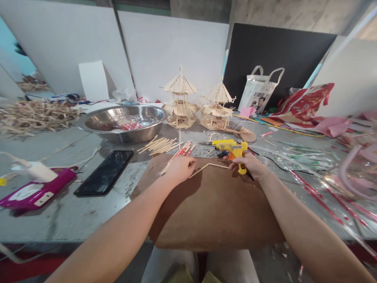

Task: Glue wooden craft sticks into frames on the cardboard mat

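My right hand (249, 164) is closed round the handle of a yellow glue gun (231, 147) at the far edge of a brown board (215, 212). A bent piece of joined thin wooden sticks (207, 168) lies on the board between my hands, and my right hand's fingers touch its right end. My left hand (180, 168) is curled, fingers together, at the board's far left edge, beside a bundle of wooden sticks (176, 155); whether it holds one is unclear.
A steel bowl (125, 122), a black phone (105, 172), a pink object with a white plug (35, 188), two stick pagoda models (196, 106), a heap of sticks (32, 116), a white bag (259, 92), red wrappers (306, 104) and plastic sleeves (312, 173) crowd the grey table.
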A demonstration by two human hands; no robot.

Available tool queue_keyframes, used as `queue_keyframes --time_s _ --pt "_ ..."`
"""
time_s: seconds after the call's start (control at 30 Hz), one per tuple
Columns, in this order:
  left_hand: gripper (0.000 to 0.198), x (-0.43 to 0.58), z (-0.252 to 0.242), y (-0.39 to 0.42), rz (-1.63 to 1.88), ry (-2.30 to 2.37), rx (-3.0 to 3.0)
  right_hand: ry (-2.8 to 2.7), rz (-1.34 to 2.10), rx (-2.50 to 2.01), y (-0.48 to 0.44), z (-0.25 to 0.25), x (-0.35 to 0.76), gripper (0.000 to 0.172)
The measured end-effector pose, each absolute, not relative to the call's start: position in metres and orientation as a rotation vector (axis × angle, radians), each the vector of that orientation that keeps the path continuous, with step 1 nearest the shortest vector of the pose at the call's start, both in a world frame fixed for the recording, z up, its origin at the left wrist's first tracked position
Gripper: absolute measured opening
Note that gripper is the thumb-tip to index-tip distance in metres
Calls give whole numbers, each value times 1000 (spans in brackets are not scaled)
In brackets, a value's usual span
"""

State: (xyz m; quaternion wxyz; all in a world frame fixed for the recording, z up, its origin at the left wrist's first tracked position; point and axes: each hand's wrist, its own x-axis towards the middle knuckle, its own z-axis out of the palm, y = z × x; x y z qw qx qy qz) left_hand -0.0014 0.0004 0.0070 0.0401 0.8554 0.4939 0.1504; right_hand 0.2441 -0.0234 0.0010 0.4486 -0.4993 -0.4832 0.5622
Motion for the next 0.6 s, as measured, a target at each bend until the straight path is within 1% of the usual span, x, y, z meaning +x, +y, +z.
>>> queue_keyframes --time_s 0.17,0.27,0.4,0.6 --pt "29 -3 6 3 460 1582 2601 -1295 1379 -1274 -27 3 244 22" --pt "30 -4 6 3 460 1596 2611 -1288 1369 -1290 -28 3 244 24" --pt "29 -6 7 5 419 1647 2630 -1269 1342 -1281 -25 0 245 23" --pt "26 -15 11 9 301 1946 2645 -1281 1312 -1251 -23 -4 247 22"
